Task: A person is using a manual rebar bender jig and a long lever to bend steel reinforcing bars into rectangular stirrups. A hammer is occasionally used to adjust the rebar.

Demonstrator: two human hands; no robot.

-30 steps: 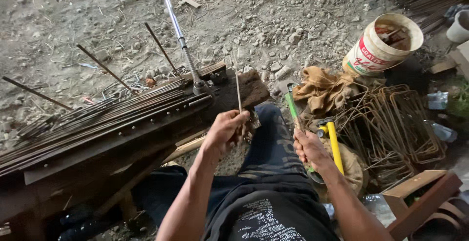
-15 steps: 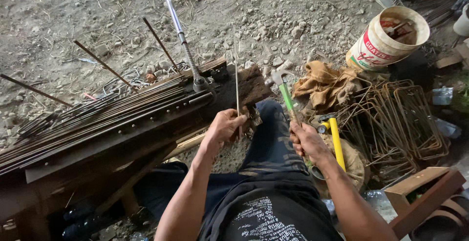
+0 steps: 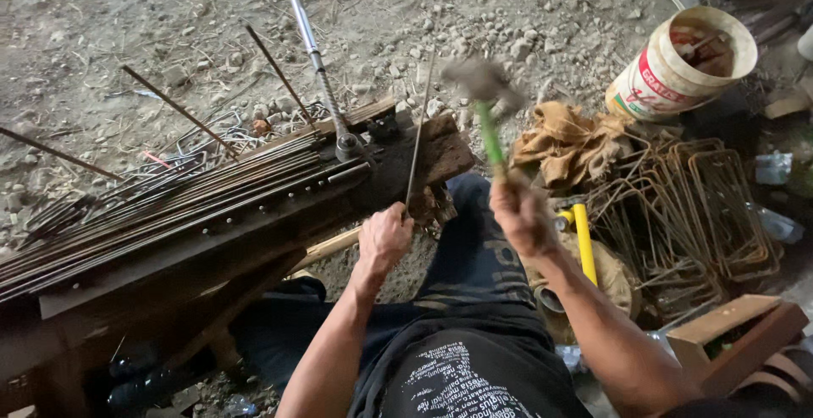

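Two hands are at work, and each is closed around something. Your left hand (image 3: 385, 238) grips the lower end of a thin rod (image 3: 417, 134), fingers wrapped tight; the rod rises from your fist, nearly upright and leaning slightly away from you, in front of the right end of the bench (image 3: 195, 244). Your fist sits just below the bench's end block, close to your knee.

Your right hand (image 3: 518, 215) is clamped on the green handle of a hammer (image 3: 484, 100). The handle runs up and slightly left from your fist, and the head is blurred, raised above the bench end, near the top of the rod and just to its right. Hammer head and rod are apart in this view.

Many long bars (image 3: 169, 193) lie side by side along the bench top, reaching away to your left. A silver lever (image 3: 315, 58) stands at the bench's right end and slants up over the gravel, left of the rod.

Right of the hammer lies a tan cloth (image 3: 576, 143), and beyond it a stack of bent stirrups (image 3: 694, 206). A white bucket (image 3: 682, 66) lies tipped on the ground farther right. A yellow handle (image 3: 583, 244) shows just under your right wrist.
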